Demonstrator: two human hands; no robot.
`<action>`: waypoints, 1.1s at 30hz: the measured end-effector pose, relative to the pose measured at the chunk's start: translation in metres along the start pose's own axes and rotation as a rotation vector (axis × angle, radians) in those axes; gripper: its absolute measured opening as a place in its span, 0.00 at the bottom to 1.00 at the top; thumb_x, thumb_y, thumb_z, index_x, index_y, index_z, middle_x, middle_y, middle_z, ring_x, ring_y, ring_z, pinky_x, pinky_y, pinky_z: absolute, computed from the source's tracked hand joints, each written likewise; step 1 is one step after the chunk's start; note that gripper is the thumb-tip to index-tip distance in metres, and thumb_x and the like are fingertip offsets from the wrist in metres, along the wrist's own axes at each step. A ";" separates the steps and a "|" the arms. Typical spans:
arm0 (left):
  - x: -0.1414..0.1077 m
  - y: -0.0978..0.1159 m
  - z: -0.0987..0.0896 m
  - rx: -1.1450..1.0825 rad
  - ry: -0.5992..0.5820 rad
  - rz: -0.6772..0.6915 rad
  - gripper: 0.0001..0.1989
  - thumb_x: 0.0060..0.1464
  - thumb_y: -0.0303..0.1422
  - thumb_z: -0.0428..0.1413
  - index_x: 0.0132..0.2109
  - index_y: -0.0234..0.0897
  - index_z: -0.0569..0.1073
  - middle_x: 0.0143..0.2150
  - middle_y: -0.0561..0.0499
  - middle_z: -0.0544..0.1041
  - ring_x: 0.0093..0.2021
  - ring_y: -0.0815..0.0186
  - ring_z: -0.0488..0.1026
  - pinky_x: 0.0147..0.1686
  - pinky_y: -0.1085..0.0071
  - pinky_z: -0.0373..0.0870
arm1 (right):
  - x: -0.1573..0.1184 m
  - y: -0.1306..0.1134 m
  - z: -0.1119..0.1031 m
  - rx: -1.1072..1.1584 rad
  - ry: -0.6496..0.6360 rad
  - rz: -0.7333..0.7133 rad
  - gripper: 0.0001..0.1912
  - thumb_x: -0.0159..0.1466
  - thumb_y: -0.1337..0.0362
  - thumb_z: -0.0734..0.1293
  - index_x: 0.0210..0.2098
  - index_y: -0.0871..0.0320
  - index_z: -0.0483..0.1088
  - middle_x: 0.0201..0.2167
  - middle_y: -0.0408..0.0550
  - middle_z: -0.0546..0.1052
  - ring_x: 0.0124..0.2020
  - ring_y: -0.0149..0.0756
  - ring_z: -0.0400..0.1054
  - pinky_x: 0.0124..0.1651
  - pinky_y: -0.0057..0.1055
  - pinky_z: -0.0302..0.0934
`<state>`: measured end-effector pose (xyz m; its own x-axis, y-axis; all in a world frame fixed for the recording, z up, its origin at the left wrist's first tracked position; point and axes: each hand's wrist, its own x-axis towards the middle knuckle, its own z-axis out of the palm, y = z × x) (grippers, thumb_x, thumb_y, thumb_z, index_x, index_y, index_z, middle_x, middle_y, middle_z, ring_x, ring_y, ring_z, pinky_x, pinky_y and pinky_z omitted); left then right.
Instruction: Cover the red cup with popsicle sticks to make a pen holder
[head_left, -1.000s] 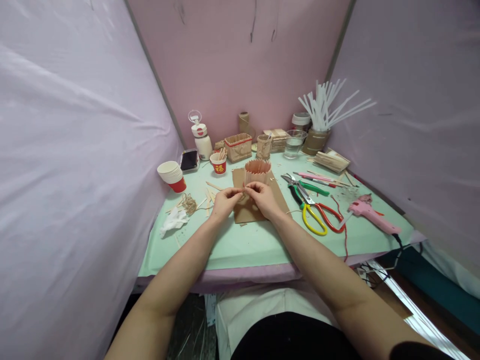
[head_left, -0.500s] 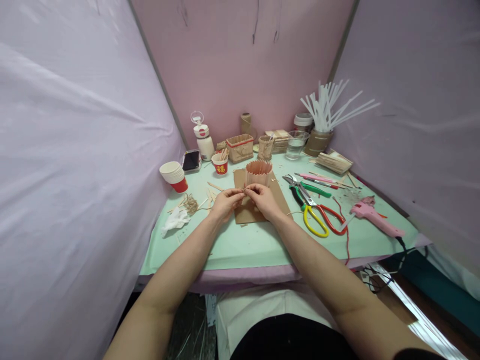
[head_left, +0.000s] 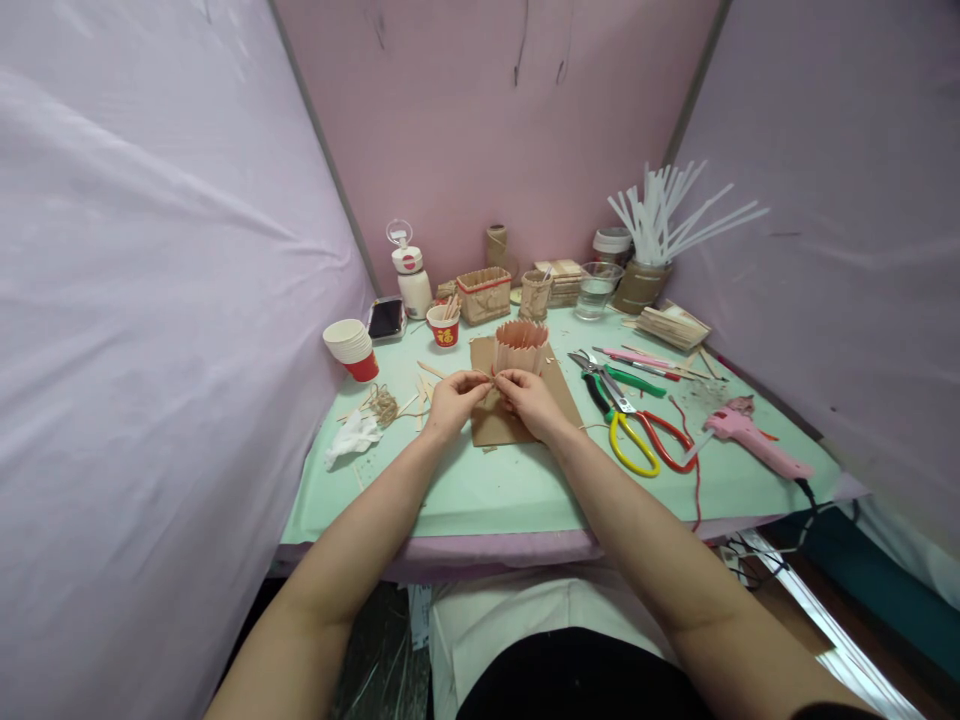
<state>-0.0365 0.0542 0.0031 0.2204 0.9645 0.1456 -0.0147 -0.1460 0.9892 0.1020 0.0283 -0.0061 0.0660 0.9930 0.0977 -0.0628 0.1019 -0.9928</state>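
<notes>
My left hand (head_left: pixel 459 396) and my right hand (head_left: pixel 528 396) meet fingertip to fingertip over a brown cardboard sheet (head_left: pixel 495 430). Both are closed in a pinch on thin twine, mostly hidden by the fingers. One strand runs left toward a small tangle of twine (head_left: pixel 384 404); another end shows beyond my right wrist. Just behind the fingers stands a round holder of upright wooden sticks (head_left: pixel 520 345) with a jagged rim, upright on the cardboard.
To the right lie pruning shears (head_left: pixel 600 385), scissors (head_left: pixel 634 440) and a pink glue gun (head_left: pixel 757 440). At left are stacked paper cups (head_left: pixel 351 350) and a crumpled tissue (head_left: pixel 352 437). Behind stand a bottle (head_left: pixel 412 285), a stick basket (head_left: pixel 484 297) and a water cup (head_left: pixel 596 295).
The view has shifted slightly. Both hands keep their pinch in front of the stick holder, with only small finger movements.
</notes>
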 end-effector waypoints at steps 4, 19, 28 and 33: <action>-0.001 0.001 0.001 0.028 -0.003 0.008 0.10 0.41 0.32 0.62 0.34 0.33 0.75 0.32 0.49 0.78 0.33 0.67 0.73 0.38 0.70 0.68 | -0.001 -0.002 0.000 -0.001 0.014 -0.001 0.20 0.52 0.46 0.67 0.24 0.56 0.64 0.15 0.35 0.59 0.17 0.25 0.51 0.19 0.25 0.43; -0.001 0.003 0.000 -0.277 -0.089 -0.234 0.10 0.40 0.32 0.64 0.32 0.31 0.75 0.27 0.50 0.75 0.28 0.71 0.70 0.32 0.73 0.67 | -0.005 -0.007 0.000 -0.125 0.118 -0.073 0.16 0.54 0.50 0.67 0.27 0.58 0.70 0.23 0.44 0.70 0.22 0.29 0.58 0.21 0.25 0.51; 0.002 0.007 -0.007 -0.425 -0.172 -0.410 0.04 0.46 0.27 0.61 0.31 0.30 0.75 0.28 0.49 0.74 0.27 0.75 0.68 0.25 0.79 0.66 | -0.003 -0.008 0.001 -0.174 0.129 -0.163 0.11 0.54 0.57 0.66 0.28 0.59 0.72 0.29 0.45 0.75 0.31 0.33 0.65 0.36 0.30 0.59; 0.004 0.007 -0.008 -0.448 -0.170 -0.464 0.03 0.47 0.26 0.60 0.29 0.30 0.73 0.27 0.49 0.73 0.25 0.76 0.67 0.23 0.81 0.65 | -0.002 -0.006 0.001 -0.163 0.128 -0.187 0.10 0.54 0.59 0.66 0.32 0.58 0.71 0.32 0.46 0.75 0.34 0.34 0.66 0.39 0.30 0.60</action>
<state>-0.0431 0.0590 0.0106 0.4517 0.8518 -0.2655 -0.2771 0.4168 0.8657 0.1012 0.0257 -0.0007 0.1875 0.9411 0.2812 0.1228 0.2616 -0.9573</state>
